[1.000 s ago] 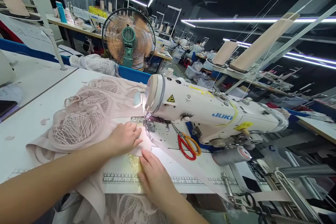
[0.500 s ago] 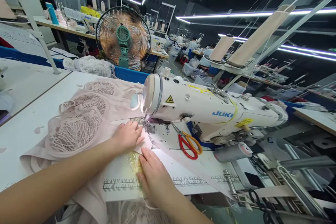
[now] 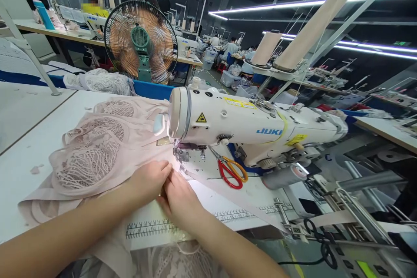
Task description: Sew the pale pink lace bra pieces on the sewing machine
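My left hand and my right hand meet just in front of the presser foot of a white sewing machine. Between their closed fingertips is the edge of a beige lace bra, spread to the left of the machine head. Its fabric runs up to the lit needle area, and the needle itself is hard to make out. A beige elastic band trails from the foot toward the lower right. More lace fabric hangs below the table edge.
Scissors with red and orange handles lie right of the needle area. A printed ruler runs along the front edge. A grey thread cone lies at right. Behind stands a large fan; white lace pieces are at the back left.
My left hand has drawn back from beside the presser foot toward me, and its fingers now meet those of my right hand. My right hand has moved up slightly. The view has shifted a little.
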`<state>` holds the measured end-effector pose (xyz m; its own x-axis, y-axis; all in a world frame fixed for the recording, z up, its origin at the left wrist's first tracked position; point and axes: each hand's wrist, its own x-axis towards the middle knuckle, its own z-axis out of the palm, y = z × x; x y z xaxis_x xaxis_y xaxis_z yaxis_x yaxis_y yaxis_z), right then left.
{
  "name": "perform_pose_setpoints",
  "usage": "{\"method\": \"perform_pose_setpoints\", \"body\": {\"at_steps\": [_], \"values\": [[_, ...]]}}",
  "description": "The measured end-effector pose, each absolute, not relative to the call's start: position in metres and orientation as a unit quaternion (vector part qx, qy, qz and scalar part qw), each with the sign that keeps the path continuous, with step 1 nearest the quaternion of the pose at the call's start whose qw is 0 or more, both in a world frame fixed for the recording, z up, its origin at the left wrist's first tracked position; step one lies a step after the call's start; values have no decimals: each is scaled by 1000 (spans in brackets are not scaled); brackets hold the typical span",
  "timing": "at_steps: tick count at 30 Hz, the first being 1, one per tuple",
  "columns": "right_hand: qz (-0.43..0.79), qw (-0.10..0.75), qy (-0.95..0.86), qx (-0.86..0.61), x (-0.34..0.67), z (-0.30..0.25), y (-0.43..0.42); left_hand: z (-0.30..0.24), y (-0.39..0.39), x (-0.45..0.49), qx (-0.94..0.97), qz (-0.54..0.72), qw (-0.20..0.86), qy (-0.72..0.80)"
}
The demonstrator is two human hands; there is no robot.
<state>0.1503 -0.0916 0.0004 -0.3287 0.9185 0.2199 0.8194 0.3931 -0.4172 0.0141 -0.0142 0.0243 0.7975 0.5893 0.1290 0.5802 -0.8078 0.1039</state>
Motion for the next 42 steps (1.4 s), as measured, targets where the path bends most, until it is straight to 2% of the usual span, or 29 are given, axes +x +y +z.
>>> {"method": "perform_pose_setpoints", "body": {"at_steps": [3,10,20,32,42], "values": [[127,218,-809,-531,148,1,-91,20,-20,5,945,61,40,319],[122,231,-842,-472,168,0,-114,18,-10,-10,959,39,-19,280],[99,333,-779,-521,203,-12,-140,14,3,-16,969,34,-6,246],[114,344,-763,-534,201,-12,-139,13,31,-14,967,45,-36,250],[123,339,-761,-539,200,-11,-138,11,60,-14,959,50,-5,280]]}}
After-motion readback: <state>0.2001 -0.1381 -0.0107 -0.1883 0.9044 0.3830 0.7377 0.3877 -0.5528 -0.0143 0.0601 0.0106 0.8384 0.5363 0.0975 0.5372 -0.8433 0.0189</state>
